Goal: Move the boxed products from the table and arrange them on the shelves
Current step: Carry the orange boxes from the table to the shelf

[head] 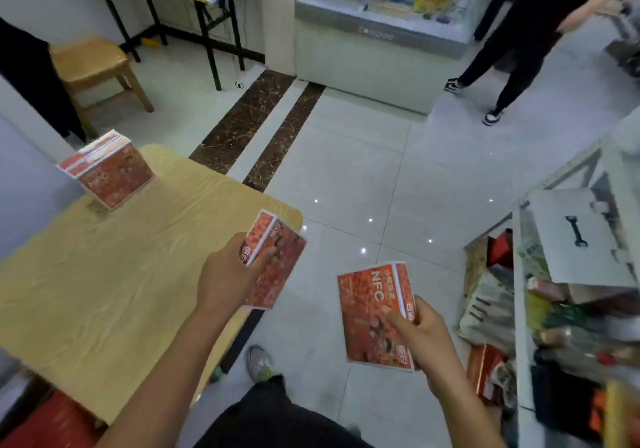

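Left hand: my left hand [227, 276] is wrapped round the narrow side of one red juice box [277, 267], which juts out past my fingers at the wooden table's [104, 274] right edge.
Right hand: my right hand [420, 340] pinches a second NFC box [370, 309] at its lower right corner, thumb on the front face, over the floor.
Table: a standing red box stack [107, 170] at the far corner.
Shelves: the shelf unit [519, 326] is to my right.
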